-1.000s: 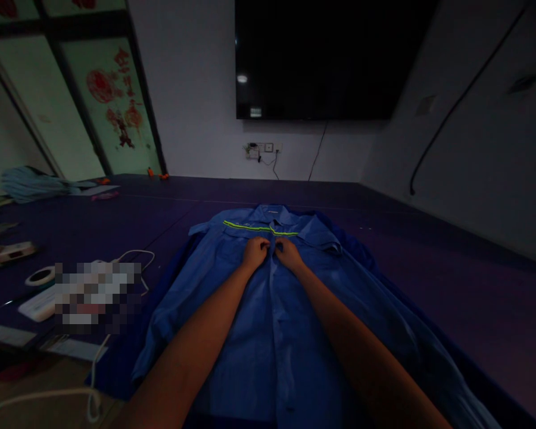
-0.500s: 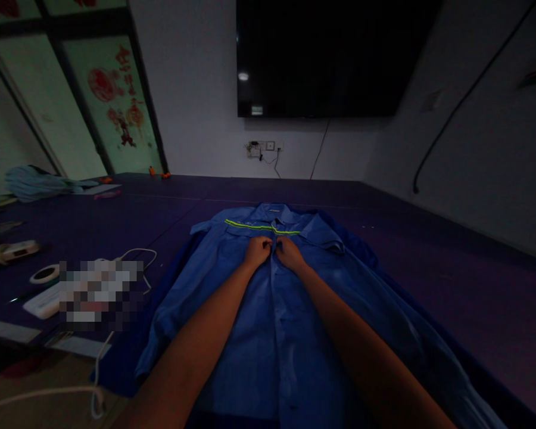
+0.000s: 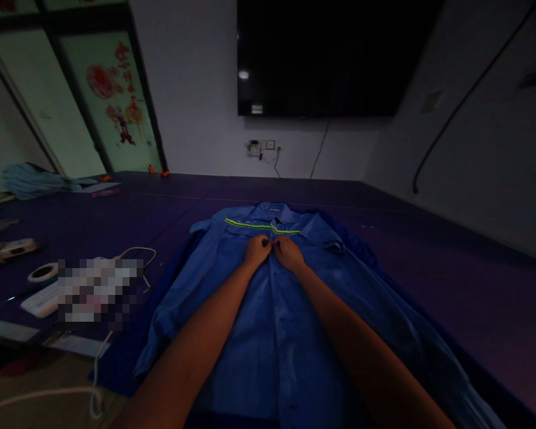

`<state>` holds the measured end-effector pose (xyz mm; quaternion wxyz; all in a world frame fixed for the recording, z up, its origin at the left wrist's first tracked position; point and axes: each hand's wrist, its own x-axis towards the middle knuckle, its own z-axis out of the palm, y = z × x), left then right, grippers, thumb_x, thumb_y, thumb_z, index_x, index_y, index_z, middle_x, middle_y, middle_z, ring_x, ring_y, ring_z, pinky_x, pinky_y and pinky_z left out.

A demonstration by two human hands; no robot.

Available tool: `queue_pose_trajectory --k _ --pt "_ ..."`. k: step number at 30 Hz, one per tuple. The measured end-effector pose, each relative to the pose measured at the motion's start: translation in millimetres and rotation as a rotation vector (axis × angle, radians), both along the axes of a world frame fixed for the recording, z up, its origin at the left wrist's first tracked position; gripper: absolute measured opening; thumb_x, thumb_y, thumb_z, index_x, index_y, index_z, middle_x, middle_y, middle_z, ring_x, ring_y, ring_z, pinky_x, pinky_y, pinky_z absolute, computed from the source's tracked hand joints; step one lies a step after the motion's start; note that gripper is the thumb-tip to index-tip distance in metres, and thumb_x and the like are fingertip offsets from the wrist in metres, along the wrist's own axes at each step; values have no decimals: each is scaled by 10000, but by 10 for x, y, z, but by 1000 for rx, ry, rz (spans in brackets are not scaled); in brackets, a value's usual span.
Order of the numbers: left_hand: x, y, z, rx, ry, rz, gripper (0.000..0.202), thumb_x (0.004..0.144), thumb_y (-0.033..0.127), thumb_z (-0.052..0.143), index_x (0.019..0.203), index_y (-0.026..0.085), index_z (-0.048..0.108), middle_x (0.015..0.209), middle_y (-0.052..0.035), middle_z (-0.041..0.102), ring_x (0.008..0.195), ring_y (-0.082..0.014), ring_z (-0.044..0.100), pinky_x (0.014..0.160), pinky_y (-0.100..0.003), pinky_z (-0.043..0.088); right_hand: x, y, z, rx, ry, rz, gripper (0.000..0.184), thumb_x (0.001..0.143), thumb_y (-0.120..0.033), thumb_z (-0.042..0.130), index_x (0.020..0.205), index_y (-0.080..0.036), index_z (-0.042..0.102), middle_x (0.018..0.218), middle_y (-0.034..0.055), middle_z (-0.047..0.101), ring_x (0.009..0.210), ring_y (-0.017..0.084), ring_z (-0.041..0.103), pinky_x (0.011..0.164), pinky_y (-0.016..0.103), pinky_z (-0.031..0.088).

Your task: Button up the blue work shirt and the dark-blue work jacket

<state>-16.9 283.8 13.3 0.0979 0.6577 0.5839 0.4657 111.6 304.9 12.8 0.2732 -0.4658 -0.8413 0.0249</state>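
Observation:
A blue work shirt [image 3: 241,333] with a yellow-green stripe across its chest lies front up, collar pointing away from me. Both my arms stretch over it to the front opening, just below the stripe. My left hand [image 3: 258,249] pinches the front edge from the left side. From the right, my right hand [image 3: 288,251] pinches the same placket, its fingertips almost touching those of the left. Any button between the fingers is too small and dark to make out. Darker blue cloth [image 3: 125,363] shows beneath the shirt on both sides.
The shirt lies on a purple surface [image 3: 429,256]. To the left are a roll of tape [image 3: 43,273], a white power strip [image 3: 40,301], a white cable [image 3: 96,381] and a bundled cord [image 3: 0,251]. Pale blue cloth [image 3: 31,180] lies far left. A large screen [image 3: 330,59] hangs on the wall.
My two hands have come slightly closer together at the front opening, with the fingertips now nearly meeting. The shirt lies as before.

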Motion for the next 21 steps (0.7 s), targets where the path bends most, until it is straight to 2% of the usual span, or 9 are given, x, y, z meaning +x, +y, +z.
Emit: queue_pose_trajectory --k 4,7,15,21 --pt "-6 2 1 -33 47 22 213 761 240 521 601 130 609 586 -22 598 572 -113 519 547 -221 340 -6 -15 8 4 -27 -20 111 872 -160 445 933 -151 538 1009 99 573 941 194 529 815 269 392" --pt "-4 7 6 -54 74 35 231 764 231 506 574 134 595 568 -19 584 566 -113 504 543 -223 321 -4 -20 4 6 -23 -22 103 871 -161 453 932 -151 536 1006 103 573 948 202 527 818 275 391" --pt "5 35 -3 -111 114 57 229 776 213 481 584 141 583 584 -25 588 581 -119 508 550 -224 324 2 -34 12 2 20 -5 89 852 -135 477 910 -158 541 971 108 584 932 212 531 816 283 390" --pt "-3 56 -23 -136 111 66 192 774 203 483 637 135 598 626 -28 604 601 -121 516 557 -221 331 18 -6 6 -9 89 17 79 827 -135 520 886 -164 565 951 69 598 934 177 544 815 255 395"
